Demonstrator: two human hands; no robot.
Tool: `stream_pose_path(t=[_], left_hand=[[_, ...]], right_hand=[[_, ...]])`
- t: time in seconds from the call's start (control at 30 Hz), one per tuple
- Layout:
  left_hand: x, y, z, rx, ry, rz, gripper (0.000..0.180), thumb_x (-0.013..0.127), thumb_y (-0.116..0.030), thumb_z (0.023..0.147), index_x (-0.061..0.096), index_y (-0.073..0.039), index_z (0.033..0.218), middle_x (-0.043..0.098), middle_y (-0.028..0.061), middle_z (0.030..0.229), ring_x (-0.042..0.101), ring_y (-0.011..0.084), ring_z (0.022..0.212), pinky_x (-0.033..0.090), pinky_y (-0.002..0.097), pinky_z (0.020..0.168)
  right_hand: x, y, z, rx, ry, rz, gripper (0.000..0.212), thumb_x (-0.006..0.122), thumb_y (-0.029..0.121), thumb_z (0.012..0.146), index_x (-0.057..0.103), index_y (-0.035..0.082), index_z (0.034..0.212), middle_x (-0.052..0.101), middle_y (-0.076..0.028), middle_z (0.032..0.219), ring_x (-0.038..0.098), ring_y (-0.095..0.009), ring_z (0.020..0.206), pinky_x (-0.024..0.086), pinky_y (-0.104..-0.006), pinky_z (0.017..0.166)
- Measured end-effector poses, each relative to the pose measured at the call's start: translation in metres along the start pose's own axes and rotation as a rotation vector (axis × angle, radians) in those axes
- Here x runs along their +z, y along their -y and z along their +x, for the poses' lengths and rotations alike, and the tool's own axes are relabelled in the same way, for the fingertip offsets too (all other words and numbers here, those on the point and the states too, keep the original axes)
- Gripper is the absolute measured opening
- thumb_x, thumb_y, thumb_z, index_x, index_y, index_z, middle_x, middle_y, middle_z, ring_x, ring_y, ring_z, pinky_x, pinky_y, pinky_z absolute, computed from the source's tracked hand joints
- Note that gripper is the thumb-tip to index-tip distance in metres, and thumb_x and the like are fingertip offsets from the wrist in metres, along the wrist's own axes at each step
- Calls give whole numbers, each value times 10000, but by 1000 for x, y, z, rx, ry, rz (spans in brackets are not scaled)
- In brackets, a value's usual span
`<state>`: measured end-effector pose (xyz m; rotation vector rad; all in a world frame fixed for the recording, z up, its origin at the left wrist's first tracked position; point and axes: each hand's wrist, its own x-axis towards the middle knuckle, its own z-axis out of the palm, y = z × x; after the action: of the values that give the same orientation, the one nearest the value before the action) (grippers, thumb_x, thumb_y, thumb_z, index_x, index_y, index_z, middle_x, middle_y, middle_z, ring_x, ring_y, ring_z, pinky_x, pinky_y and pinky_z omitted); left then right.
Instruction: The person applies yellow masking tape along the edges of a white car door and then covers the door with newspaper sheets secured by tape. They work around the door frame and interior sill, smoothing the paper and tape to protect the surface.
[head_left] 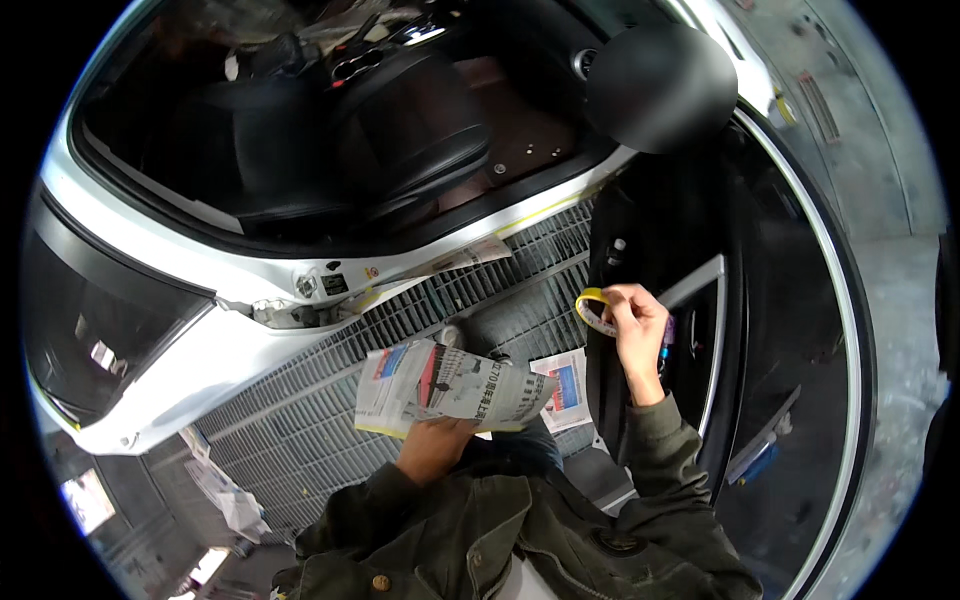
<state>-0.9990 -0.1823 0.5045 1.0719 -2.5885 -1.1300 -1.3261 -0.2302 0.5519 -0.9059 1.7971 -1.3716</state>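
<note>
My left hand (437, 448) grips the lower edge of a folded newspaper sheet (455, 385), which spreads out in front of my body. A yellow strip runs along the sheet's bottom left edge. Up by the open car door, my right hand (637, 325) pinches a roll of yellow masking tape (582, 304) between thumb and fingers. The roll stands tilted, its hollow core facing me. Beside the held sheet, partly behind it, another piece of newspaper (567, 390) shows; whether the two are joined I cannot tell.
A white car's door sill (450, 235) runs across ahead, with a newspaper strip (455, 262) and yellow tape along it. Inside is a black seat (420, 125). The open door (710, 350) stands at my right. Slatted metal grating (290, 440) forms the floor; crumpled paper (235, 505) lies at left.
</note>
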Motion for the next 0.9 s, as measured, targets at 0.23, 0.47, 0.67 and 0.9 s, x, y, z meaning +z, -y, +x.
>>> stream_pose_path(t=[0.23,0.47,0.67,0.9], left_hand=[[26,40,44,-61,-20,-220,229,595,-111,834,619,-82,1060,672,129,870,661,338,795,524,434,677],[55,102,95,-105,59,-358,230,622,-115,821,628,-78,1049,687,130,899,660,347,803,526,438,679],[113,176,151,-17,-21,-412,274,643,-147,848,621,-64,1108,689,135,910,667,343,800,534,450,691],[200,292,234,129,-98,-298,191,586,-169,856,626,-10,757,635,202,679,639,411,685,506,496,646]], right_hand=[[46,-192,68,460,486,-94,224,583,187,966,649,-7,1055,665,-58,708,531,-70,488,376,-227,426],[93,-360,119,701,847,-337,539,577,116,924,443,53,1442,677,-105,718,616,-149,549,456,-295,489],[162,-493,181,469,900,-435,480,543,160,955,474,22,1410,667,-104,846,633,-157,704,502,-351,603],[202,-555,275,234,1016,-80,644,524,0,955,293,168,1532,609,-7,712,432,-39,506,334,-212,447]])
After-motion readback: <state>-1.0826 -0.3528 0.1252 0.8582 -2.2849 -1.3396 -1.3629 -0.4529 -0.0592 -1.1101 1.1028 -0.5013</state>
